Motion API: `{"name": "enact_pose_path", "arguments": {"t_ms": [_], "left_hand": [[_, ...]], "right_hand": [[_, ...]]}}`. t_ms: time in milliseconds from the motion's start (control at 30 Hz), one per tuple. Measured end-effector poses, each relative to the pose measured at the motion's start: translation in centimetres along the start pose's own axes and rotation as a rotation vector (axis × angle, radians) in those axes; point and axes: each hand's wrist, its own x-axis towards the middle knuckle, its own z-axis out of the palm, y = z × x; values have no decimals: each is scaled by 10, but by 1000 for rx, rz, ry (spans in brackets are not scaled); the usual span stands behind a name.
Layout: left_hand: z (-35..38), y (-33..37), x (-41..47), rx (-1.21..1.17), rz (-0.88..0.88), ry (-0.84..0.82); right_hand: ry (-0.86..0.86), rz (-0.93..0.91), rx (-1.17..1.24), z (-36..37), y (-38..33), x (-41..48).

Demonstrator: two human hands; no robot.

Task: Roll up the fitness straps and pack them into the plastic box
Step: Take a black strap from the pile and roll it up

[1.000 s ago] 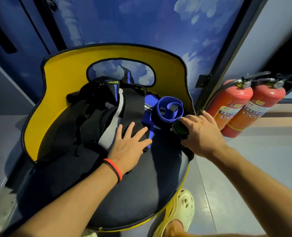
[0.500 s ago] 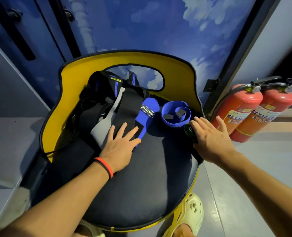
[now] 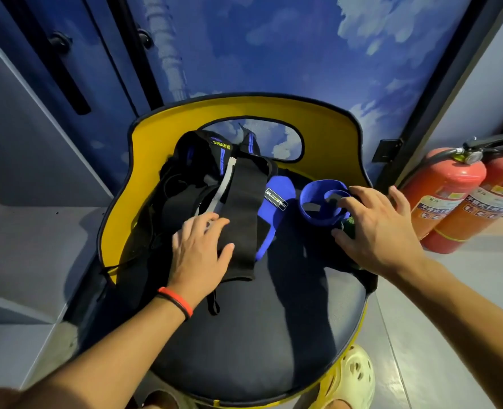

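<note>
A pile of black fitness straps (image 3: 185,184) lies on a round dark chair seat (image 3: 274,335). A wide black strap (image 3: 244,214) runs down over the pile, beside a grey strip. A flat blue strap (image 3: 277,196) with a white label lies next to it. To its right stands a loosely coiled blue strap (image 3: 318,216). My left hand (image 3: 200,249) rests on the black straps, thumb on the wide one. My right hand (image 3: 377,231) hovers with spread fingers touching the blue coil's rim, above a small dark green roll (image 3: 349,227). No plastic box is in view.
The chair has a curved yellow back (image 3: 327,125) with a cut-out. Two red fire extinguishers (image 3: 445,196) stand on the floor at the right. A foot in a pale yellow clog (image 3: 353,376) is below the seat. A blue cloud-patterned wall stands behind.
My right hand has moved from the dark green roll up onto the blue coil. My left hand has shifted left onto the black straps, and the wide black strap now reaches further down the seat.
</note>
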Motion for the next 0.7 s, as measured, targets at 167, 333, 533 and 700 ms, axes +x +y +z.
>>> {"name": "enact_pose_path", "arguments": {"t_ms": [167, 333, 533, 700], "left_hand": [[-9, -3, 11, -15, -149, -211], [-21, 5, 26, -397, -334, -319], [-42, 27, 23, -1396, -492, -498], [-43, 13, 5, -1472, -343, -775]], "right_hand": [[-49, -61, 223, -1, -41, 16], [-449, 93, 635, 15, -92, 29], [-531, 597, 1283, 30, -113, 58], [-504, 799, 1630, 33, -100, 71]]}}
